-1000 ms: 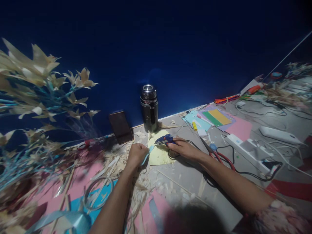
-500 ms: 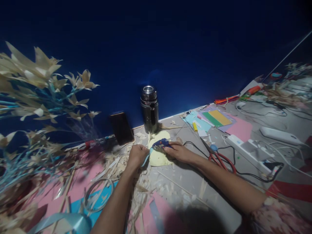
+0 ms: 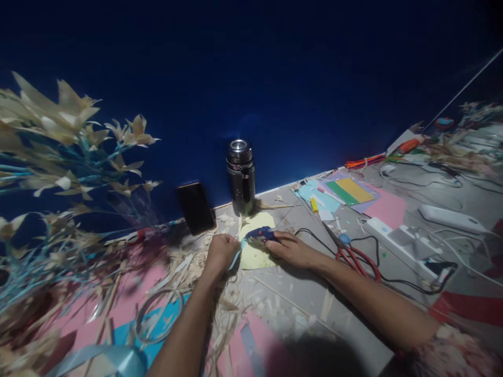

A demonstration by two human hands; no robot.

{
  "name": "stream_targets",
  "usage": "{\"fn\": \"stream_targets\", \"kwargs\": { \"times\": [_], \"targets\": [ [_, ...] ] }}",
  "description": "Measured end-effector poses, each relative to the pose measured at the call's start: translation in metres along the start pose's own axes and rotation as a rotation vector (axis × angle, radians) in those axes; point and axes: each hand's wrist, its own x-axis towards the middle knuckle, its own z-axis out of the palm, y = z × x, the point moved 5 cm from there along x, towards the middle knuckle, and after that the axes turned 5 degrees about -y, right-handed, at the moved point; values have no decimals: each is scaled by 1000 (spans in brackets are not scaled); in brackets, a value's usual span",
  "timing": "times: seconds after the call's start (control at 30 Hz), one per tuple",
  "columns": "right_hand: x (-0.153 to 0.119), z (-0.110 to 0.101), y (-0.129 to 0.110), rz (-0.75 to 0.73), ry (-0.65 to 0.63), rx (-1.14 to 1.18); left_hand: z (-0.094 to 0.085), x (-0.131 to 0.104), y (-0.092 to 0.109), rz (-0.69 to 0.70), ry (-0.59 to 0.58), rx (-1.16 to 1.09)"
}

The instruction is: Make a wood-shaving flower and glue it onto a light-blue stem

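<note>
My right hand (image 3: 293, 250) is closed around a blue hot glue gun (image 3: 260, 233), with a clear glue stick (image 3: 283, 228) showing at its back. The gun's nozzle points left, close to the tip of a light blue strip (image 3: 236, 257). My left hand (image 3: 222, 251) pinches that strip, which looks like ribbon or paper; its upper end meets the nozzle, though whether they touch I cannot tell. Beneath the gun lies a pale yellow sheet (image 3: 255, 260) on the grey surface.
A steel flask (image 3: 241, 183) and a leaning phone (image 3: 196, 208) stand by the blue wall. Red-handled scissors (image 3: 356, 262) and a white power strip (image 3: 393, 243) lie right. Pale artificial flowers (image 3: 58, 120) fill the left, above scattered shavings and a ribbon roll (image 3: 118, 361).
My right hand and the glue gun have tilted and shifted slightly, and the glue stick now shows behind the gun. My left hand stays in place with the blue strip.
</note>
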Motion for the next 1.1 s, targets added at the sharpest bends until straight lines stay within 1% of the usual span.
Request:
{"fn": "stream_targets", "kwargs": {
  "times": [0.1, 0.2, 0.27, 0.33, 0.43, 0.57, 0.63, 0.7, 0.73, 0.8, 0.87, 0.9, 0.93, 0.97, 1.0, 1.1],
  "targets": [
    [-3, -5, -1, 26, 52, -70, 0, -1, 0, 1, 4, -24],
    [-14, -23, -5, 23, 111, -110, -1, -3, 2, 14, 22, -53],
    [-25, -34, -10, -18, 91, -215, -2, -4, 3, 31, 43, -84],
    [-40, -39, -14, -35, 56, -364, -4, -5, 4, 55, 68, -128],
    [-61, -33, -17, -40, 2, -534, -9, -10, 10, 102, 112, -207],
    [-77, -16, -19, -27, -77, -608, -20, -20, 26, 130, 144, -344],
    [-79, -13, -23, -23, -118, -635, -23, -29, 37, 116, 109, -426],
    [-81, -14, -31, -45, -112, -630, -23, -41, 50, 100, 37, -510],
    [-82, -16, -37, -67, -66, -597, -22, -49, 57, 92, -10, -550],
    [-83, -22, -51, -85, 122, -437, -20, -66, 69, 82, -85, -624],
    [-83, -22, -60, -42, 343, -133, -16, -84, 78, 66, -124, -686],
    [-81, -17, -62, 8, 425, 68, -13, -93, 81, 57, -138, -734],
    [-78, -8, -64, 33, 452, 273, -9, -102, 83, 31, -151, -840],
    [-75, 2, -68, 22, 478, 441, -4, -110, 84, 3, -168, -920],
    [-70, 13, -73, -6, 477, 566, 1, -117, 85, -8, -172, -979],
    [-58, 35, -84, -77, 509, 753, 13, -134, 85, -40, -169, -1070]
  ]
}}
